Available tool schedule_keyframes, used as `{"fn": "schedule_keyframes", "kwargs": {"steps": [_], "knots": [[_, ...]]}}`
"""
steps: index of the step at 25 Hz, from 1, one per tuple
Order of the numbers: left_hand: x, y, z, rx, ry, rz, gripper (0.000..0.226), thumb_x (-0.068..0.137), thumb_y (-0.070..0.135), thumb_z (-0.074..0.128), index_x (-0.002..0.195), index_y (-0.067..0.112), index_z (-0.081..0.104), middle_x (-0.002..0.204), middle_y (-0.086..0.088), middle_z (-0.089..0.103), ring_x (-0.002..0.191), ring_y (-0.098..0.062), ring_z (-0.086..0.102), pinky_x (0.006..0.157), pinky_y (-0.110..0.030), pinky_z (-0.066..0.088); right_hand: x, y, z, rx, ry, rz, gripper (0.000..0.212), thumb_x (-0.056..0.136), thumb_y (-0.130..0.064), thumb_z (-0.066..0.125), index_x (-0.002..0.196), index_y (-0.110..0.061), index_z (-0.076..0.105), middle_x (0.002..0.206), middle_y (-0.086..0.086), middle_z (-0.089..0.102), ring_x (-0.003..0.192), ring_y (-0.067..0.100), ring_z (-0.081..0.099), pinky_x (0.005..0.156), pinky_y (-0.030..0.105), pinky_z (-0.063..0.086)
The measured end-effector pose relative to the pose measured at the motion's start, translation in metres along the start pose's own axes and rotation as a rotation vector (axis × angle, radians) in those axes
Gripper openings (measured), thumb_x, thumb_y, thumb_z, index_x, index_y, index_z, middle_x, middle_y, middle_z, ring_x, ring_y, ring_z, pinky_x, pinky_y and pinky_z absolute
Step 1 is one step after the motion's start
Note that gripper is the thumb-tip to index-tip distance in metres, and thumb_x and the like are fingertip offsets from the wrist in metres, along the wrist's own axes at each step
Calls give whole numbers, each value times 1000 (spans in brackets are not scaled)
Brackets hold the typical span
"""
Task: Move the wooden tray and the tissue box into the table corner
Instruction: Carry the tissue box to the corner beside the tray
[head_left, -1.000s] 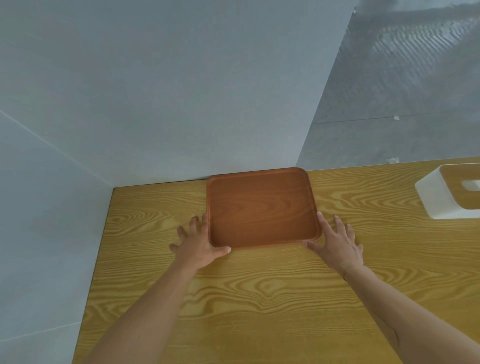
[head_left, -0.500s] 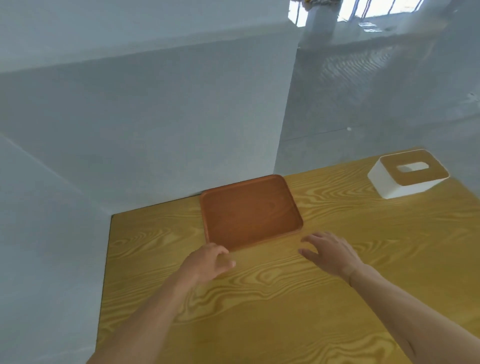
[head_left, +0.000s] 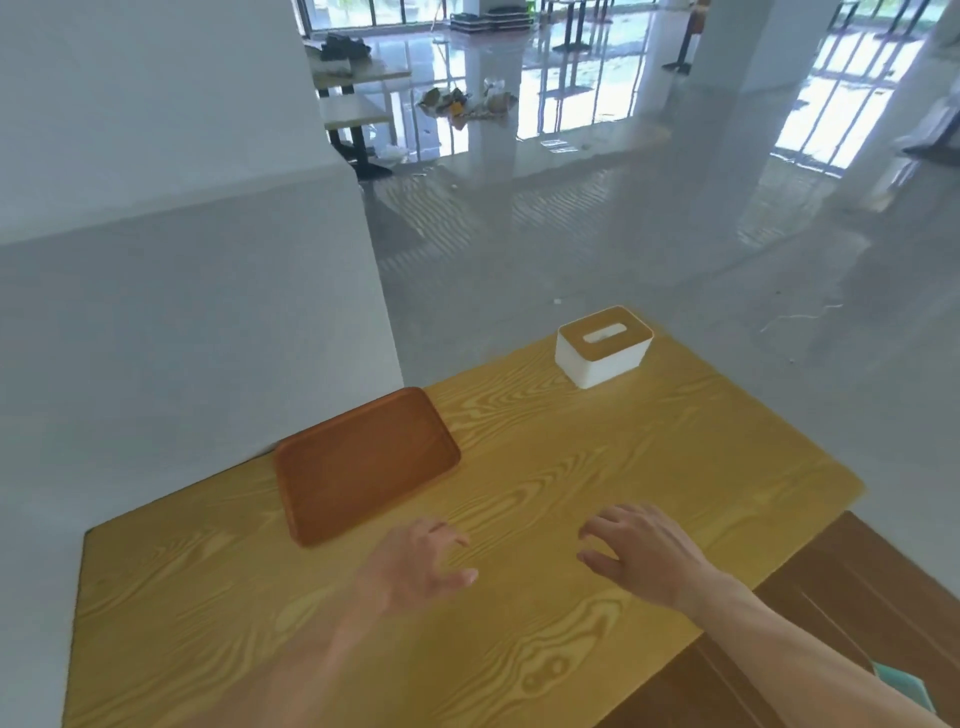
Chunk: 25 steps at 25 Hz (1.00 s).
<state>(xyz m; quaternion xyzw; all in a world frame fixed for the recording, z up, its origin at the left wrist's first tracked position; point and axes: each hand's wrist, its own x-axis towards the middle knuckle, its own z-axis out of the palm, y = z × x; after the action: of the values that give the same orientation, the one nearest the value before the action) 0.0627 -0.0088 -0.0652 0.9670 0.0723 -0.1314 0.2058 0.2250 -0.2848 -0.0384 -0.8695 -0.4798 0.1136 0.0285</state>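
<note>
The brown wooden tray (head_left: 363, 462) lies flat on the yellow wood-grain table (head_left: 649, 467), its far edge close to the grey wall on the left. A white tissue box (head_left: 602, 348) with a wooden lid and a slot stands near the table's far edge, well to the right of the tray. My left hand (head_left: 415, 566) hovers over the table just in front of the tray's near corner, fingers apart, holding nothing. Further right, my right hand (head_left: 639, 556) is also open and empty, over bare table.
A grey partition wall (head_left: 182, 338) borders the table on the left and far left. A dark wooden bench or seat (head_left: 857, 597) sits beyond the table's right edge. Shiny floor, pillars and distant tables fill the background.
Both hands have let go of the tray's sides and drawn back toward me. The view has swung up and right, so the tissue box now sits near the middle.
</note>
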Motion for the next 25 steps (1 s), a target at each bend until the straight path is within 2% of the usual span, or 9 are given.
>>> {"fn": "schedule_keyframes", "kwargs": {"steps": [7,12,18,25], "knots": [[24,140,41,42,53,126,55,91,65,45,127,26,60,133,1,59,124,-18,51,102,-39,40,-143,83,8,73,71,155,42,98,-57,43,129,-33,56,127,-12,63,118,13,55,97,33,43],[41,200,65,178,24,193,54,91,65,37,124,29,59,131,7,57,122,-15,50,101,-39,37,-191,121,10,67,71,193,44,99,-56,36,128,-30,58,126,-10,64,116,14,55,99,37,43],[73,220,72,277,-3,198,48,94,58,36,123,28,59,131,7,56,121,-13,49,102,-36,35,-187,154,16,100,66,232,44,100,-55,37,129,-30,57,128,-9,64,120,14,54,101,37,42],[135,205,67,263,35,103,46,94,55,39,124,27,61,135,5,56,124,-14,48,107,-34,30,-114,200,4,93,20,200,41,100,-53,38,130,-31,56,130,-11,62,119,14,53,99,34,41]]}}
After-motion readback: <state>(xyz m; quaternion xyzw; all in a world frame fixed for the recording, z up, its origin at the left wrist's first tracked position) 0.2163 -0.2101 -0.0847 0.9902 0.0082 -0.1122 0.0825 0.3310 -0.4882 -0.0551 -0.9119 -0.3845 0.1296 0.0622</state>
